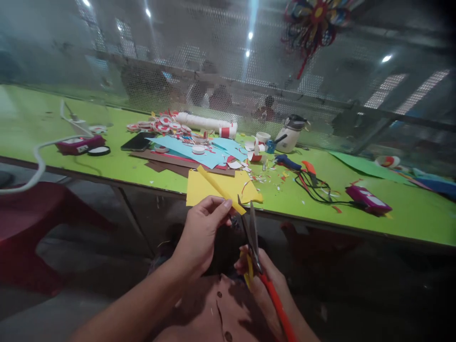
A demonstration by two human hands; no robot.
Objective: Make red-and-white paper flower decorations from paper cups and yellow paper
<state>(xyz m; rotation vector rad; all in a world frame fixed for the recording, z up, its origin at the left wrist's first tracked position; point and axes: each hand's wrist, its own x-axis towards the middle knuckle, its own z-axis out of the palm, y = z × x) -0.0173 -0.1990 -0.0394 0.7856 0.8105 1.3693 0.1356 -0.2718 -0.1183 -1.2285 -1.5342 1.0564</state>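
L hand (201,228) pinches a yellow strip (221,190) just off the tabletop (117,166) edge, R hand (263,275) grips open scissors (252,237) w/ blades at its near end, cut looks barely begun; green top littered w/ paper scraps (199,152), mesh screen (228,85) behind.

The yellow strip (221,191) pinched in the left hand (199,237) is matt paper, as is the yellow sheet (199,187) at the surface's near edge. The scissors (253,237) in the right hand (263,280) have dull grey metal blades and glossy orange and yellow plastic grips. The green surface (409,209) looks smooth with a slight sheen. At ten o'clock, blue paper (185,148) lies flat and matt beside a glossy black phone (137,141).
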